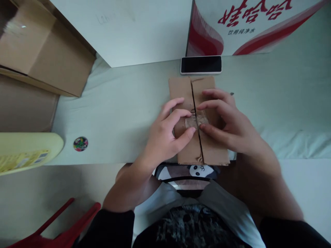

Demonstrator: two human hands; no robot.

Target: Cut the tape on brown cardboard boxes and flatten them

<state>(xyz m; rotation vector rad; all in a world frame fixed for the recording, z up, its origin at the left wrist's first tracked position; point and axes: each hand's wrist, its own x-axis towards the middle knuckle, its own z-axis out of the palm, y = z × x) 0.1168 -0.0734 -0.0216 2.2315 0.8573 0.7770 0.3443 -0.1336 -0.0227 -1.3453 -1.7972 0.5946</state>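
Observation:
A brown cardboard box [181, 90] lies at the table's front edge, its two top flaps meeting at a dark seam. Clear tape [190, 122] with torn or wrinkled parts sits across the middle of that seam. My left hand [169, 129] rests on the left flap, fingers apart, with thumb and index tips near the tape. Over the right flap is my right hand [227, 119], its fingers spread and curved, fingertips close to the seam. Neither hand is closed round anything. What lies under my right palm is hidden.
Behind the box lies a phone [201, 64], in front of a white carton with red print [207, 31]. Larger cardboard boxes [59, 58] stand at the left. A yellow bottle [28, 148] and a round colourful disc [80, 143] are near the table's [124, 120] left front edge.

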